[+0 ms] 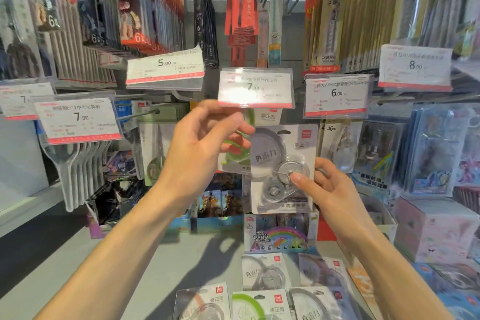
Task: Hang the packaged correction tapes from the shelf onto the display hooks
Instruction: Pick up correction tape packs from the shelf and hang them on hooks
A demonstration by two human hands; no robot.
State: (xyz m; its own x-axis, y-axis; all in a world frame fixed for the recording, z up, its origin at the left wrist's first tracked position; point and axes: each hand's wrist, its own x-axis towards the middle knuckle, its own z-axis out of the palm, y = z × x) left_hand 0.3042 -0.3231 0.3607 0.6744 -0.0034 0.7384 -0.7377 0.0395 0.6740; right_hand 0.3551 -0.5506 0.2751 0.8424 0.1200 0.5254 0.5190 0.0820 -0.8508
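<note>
Grey packaged correction tape [281, 163] held up before the display hooks, under the 7.00 price tag [255, 87].

Right hand [328, 187] pinching its lower right edge, thumb on the clear blister. Left hand [200, 143] raised just left, fingers loosely curled around a green-trimmed pack [233, 153] hanging behind. More packs [262, 302] lying flat on the near shelf [168, 267] below.
</note>
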